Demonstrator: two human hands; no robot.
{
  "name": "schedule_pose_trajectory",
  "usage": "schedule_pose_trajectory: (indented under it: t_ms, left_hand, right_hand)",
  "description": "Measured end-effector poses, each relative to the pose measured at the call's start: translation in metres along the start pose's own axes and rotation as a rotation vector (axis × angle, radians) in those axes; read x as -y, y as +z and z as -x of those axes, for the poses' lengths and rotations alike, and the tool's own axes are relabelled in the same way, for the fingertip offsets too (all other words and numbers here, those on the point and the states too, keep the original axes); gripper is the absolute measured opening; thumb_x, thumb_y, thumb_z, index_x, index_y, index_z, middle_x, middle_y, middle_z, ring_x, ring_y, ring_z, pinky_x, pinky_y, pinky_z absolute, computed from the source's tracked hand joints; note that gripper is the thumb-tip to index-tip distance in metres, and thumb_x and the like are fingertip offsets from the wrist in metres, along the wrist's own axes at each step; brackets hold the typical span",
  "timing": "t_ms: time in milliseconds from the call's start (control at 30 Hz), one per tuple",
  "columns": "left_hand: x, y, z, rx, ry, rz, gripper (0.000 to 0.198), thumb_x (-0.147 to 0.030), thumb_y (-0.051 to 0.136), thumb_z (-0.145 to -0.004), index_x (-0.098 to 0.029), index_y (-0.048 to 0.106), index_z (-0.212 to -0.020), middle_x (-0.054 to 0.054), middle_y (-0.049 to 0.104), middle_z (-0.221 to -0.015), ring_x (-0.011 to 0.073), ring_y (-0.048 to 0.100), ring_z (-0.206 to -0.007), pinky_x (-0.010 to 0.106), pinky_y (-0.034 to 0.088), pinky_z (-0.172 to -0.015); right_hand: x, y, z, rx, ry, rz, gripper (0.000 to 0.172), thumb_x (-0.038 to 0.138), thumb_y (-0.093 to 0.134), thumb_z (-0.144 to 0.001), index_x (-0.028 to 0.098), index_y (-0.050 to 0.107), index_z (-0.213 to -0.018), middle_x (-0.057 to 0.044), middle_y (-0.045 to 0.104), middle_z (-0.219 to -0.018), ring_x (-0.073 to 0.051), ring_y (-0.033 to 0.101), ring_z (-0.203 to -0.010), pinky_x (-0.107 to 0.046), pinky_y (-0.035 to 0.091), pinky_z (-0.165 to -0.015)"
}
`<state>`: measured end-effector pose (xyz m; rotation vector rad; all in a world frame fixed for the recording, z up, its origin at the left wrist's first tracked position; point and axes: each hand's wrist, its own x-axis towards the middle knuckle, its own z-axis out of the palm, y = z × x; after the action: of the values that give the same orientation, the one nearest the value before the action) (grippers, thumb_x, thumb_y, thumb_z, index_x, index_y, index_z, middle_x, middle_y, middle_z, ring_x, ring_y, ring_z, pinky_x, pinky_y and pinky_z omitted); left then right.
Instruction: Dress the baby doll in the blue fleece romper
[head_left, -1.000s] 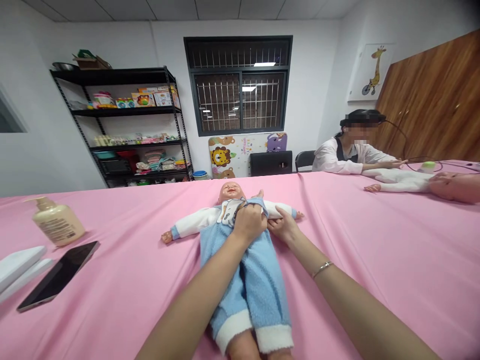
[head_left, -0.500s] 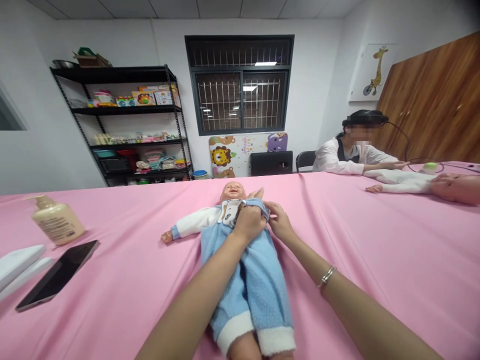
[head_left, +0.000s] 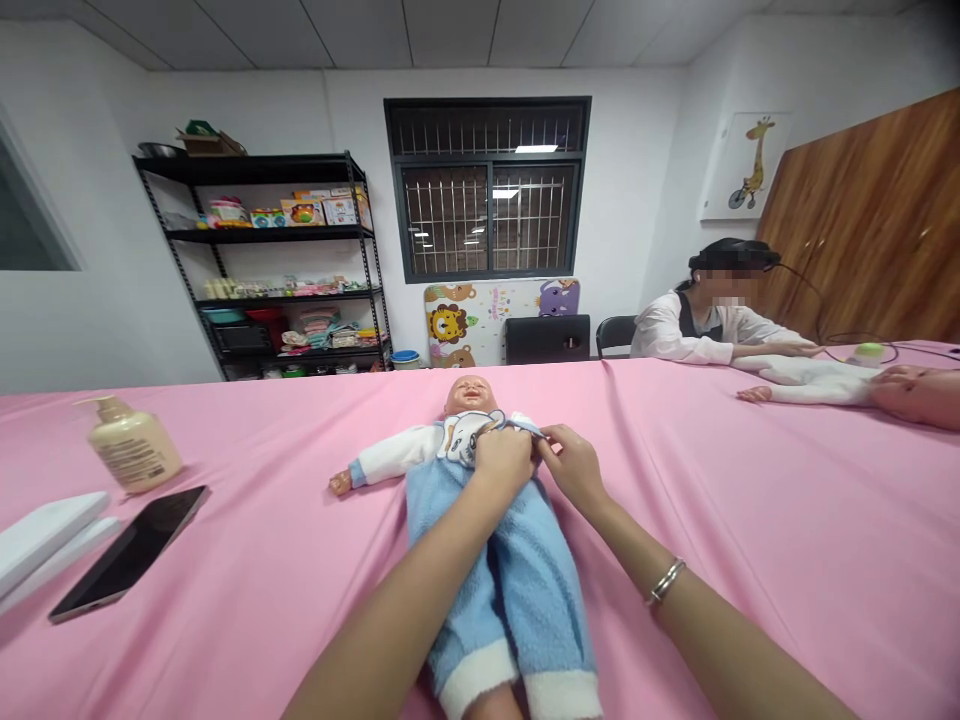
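Left hand: (head_left: 504, 462) closed over the top of the blue fleece romper (head_left: 501, 590), on the chest of the baby doll (head_left: 470, 397).
Right hand: (head_left: 574, 465) just beside the left, fingers (head_left: 546, 436) pinching the romper's upper edge; metal bracelet (head_left: 666, 582) on the wrist.
Doll: on its back under both hands, head away from the person, white sleeves (head_left: 394, 453) spread out, cartoon-print chest panel (head_left: 457, 440) just left of the left hand.
Surface: pink sheet-covered table (head_left: 750, 500) under the doll.
Left of hands: pump bottle (head_left: 133, 445), black smartphone (head_left: 127, 553), white flat items (head_left: 41, 540).
Right of hands, far: seated co-worker (head_left: 697, 330), hand on a second doll (head_left: 810, 382).
Beyond hands: black metal shelf (head_left: 259, 230) with toys and folded cloth, barred window (head_left: 487, 190).
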<state>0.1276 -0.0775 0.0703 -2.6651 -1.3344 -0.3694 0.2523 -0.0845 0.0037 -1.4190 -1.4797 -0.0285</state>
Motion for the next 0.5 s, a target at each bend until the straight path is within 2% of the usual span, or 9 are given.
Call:
schedule_pose_trajectory:
  t_ms: [100,233,300,433,500]
  left_hand:
    - [0.000,0.007,0.001,-0.104,0.096,-0.065,0.022,-0.027,0.049,-0.081,-0.015,0.063,-0.094,0.012,0.066,-0.088,0.0260,0.062,-0.082,0.036,0.047,-0.072]
    - [0.006,0.017,0.003,-0.241,0.203,-0.086,0.021,-0.024,0.054,-0.077,-0.014,0.061,-0.094,0.013,0.065,-0.087,0.0264,0.060,-0.082,0.037,0.044,-0.073]
    - [0.009,0.019,0.003,-0.309,0.260,-0.093,0.020,-0.024,0.055,-0.077,-0.014,0.061,-0.093,0.012,0.064,-0.085,0.0260,0.058,-0.082,0.037,0.041,-0.074]
    - [0.013,0.023,0.003,-0.383,0.434,-0.120,0.017,-0.024,0.055,-0.076,-0.014,0.061,-0.090,0.012,0.063,-0.081,0.0256,0.056,-0.080,0.039,0.038,-0.075]
    - [0.013,0.025,0.003,-0.411,0.498,-0.134,0.017,-0.023,0.054,-0.077,-0.015,0.061,-0.090,0.011,0.063,-0.079,0.0255,0.056,-0.079,0.039,0.037,-0.074]
  right_hand:
    - [-0.007,-0.002,-0.004,-0.015,0.072,0.069,0.026,0.033,0.044,-0.075,0.016,0.064,-0.077,-0.006,0.062,-0.077,-0.016,0.054,-0.067,-0.029,0.041,-0.065]
    - [-0.018,-0.003,-0.019,0.047,0.263,-0.075,0.025,0.034,0.049,-0.069,0.015,0.065,-0.071,-0.002,0.059,-0.058,-0.015,0.053,-0.057,-0.025,0.038,-0.056]
    - [-0.025,-0.002,-0.030,0.071,0.312,-0.048,0.022,0.031,0.051,-0.067,0.014,0.065,-0.070,0.000,0.056,-0.050,-0.013,0.051,-0.053,-0.023,0.036,-0.053]
    - [-0.036,0.004,-0.057,0.233,0.431,0.095,0.021,0.025,0.051,-0.069,0.012,0.067,-0.074,-0.001,0.058,-0.049,-0.012,0.051,-0.048,-0.021,0.036,-0.049]
    - [-0.037,0.011,-0.072,0.299,0.445,0.139,0.020,0.022,0.052,-0.069,0.011,0.069,-0.073,-0.004,0.062,-0.055,-0.013,0.054,-0.052,-0.021,0.037,-0.050]
